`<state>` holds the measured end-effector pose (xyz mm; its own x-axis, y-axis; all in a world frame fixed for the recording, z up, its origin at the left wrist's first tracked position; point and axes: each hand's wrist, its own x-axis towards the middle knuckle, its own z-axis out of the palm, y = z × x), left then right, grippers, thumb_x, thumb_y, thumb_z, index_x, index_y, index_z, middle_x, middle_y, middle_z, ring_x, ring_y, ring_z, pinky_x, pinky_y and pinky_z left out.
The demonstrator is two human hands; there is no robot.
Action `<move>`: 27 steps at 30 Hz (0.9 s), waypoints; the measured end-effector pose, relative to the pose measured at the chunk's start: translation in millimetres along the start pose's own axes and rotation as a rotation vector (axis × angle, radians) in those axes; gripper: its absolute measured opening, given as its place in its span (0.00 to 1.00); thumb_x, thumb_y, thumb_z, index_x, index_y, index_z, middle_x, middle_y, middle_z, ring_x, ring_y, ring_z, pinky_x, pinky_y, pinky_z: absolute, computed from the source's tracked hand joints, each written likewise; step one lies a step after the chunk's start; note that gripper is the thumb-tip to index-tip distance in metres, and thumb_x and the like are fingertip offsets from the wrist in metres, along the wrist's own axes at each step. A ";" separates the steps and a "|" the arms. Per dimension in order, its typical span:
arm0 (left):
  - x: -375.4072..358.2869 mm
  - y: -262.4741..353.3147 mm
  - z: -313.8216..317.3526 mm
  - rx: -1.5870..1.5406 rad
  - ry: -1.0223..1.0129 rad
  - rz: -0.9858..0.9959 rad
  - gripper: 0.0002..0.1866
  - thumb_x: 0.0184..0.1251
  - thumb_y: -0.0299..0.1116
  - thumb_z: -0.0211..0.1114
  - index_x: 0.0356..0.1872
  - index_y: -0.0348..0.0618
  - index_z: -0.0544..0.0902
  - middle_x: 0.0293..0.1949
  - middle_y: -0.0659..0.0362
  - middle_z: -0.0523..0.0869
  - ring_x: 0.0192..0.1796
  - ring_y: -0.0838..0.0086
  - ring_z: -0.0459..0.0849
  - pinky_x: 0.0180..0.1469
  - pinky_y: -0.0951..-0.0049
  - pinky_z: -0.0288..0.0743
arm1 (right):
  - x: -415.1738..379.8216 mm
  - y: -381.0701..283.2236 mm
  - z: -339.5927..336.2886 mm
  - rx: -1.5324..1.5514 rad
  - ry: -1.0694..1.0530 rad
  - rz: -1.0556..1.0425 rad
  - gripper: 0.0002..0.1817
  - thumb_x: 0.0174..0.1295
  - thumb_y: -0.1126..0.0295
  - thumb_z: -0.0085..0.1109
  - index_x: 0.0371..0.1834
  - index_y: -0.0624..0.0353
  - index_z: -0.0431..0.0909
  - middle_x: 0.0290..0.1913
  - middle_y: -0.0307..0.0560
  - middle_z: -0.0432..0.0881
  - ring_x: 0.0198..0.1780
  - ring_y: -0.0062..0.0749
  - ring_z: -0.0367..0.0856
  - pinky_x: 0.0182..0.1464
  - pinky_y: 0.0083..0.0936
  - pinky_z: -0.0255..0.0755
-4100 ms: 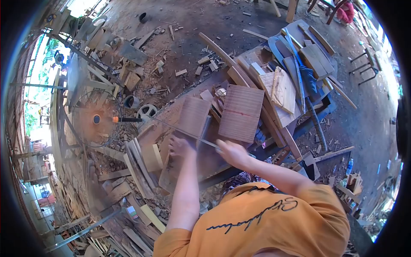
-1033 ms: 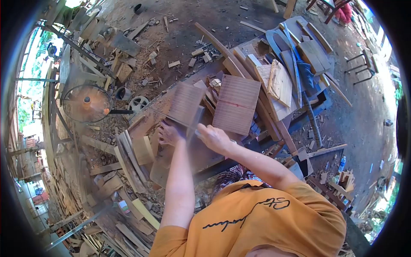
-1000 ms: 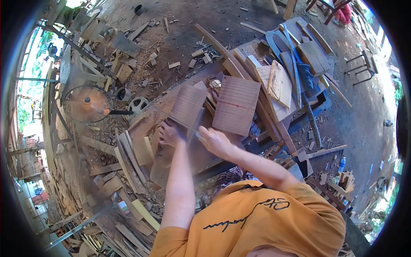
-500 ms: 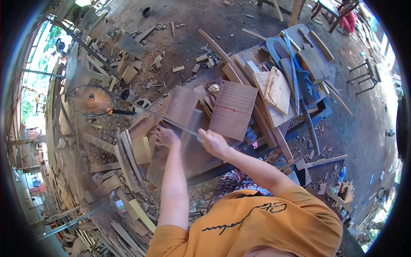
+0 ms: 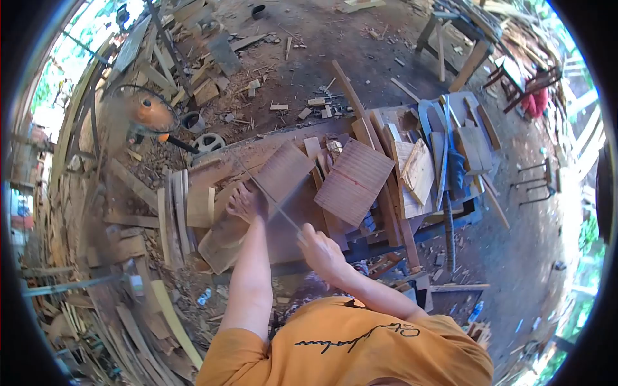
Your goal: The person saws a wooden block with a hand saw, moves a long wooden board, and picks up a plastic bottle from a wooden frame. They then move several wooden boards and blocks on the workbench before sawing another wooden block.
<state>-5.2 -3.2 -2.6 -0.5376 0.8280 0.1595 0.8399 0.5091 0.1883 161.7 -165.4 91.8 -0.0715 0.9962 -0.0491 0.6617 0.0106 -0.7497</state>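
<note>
A thin, long metal saw blade (image 5: 267, 193) is gripped at its near end by the right hand (image 5: 320, 251), which is closed around what appears to be the handle, though blur hides its shape. The blade runs up and away across a reddish-brown ribbed wooden board (image 5: 283, 172) lying on the cluttered wooden workbench (image 5: 257, 149). The left hand (image 5: 244, 202) is pressed flat, fingers spread, on the near part of that board, just beside the blade and holding nothing. A second reddish board with a red line (image 5: 354, 182) lies to the right, apart from the cut. For a clean cut, the board should be kept pinned firmly, the blade held in line with the forearm, and the strokes drawn long and even, with the left fingers kept clear of the teeth.
</note>
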 end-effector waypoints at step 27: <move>9.6 2.1 -6.7 -0.108 -0.152 -0.066 0.16 0.71 0.41 0.48 0.51 0.53 0.80 0.53 0.56 0.81 0.62 0.63 0.71 0.70 0.46 0.47 | 94.1 -1.2 53.0 -0.038 0.017 -0.050 0.15 0.65 0.63 0.59 0.43 0.63 0.67 0.31 0.69 0.81 0.36 0.67 0.80 0.38 0.55 0.73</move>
<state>-9.2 4.2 5.8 -0.5666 0.8240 -0.0036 0.7862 0.5419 0.2972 114.6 -76.2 53.1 -0.0928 0.9957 -0.0006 0.6855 0.0634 -0.7253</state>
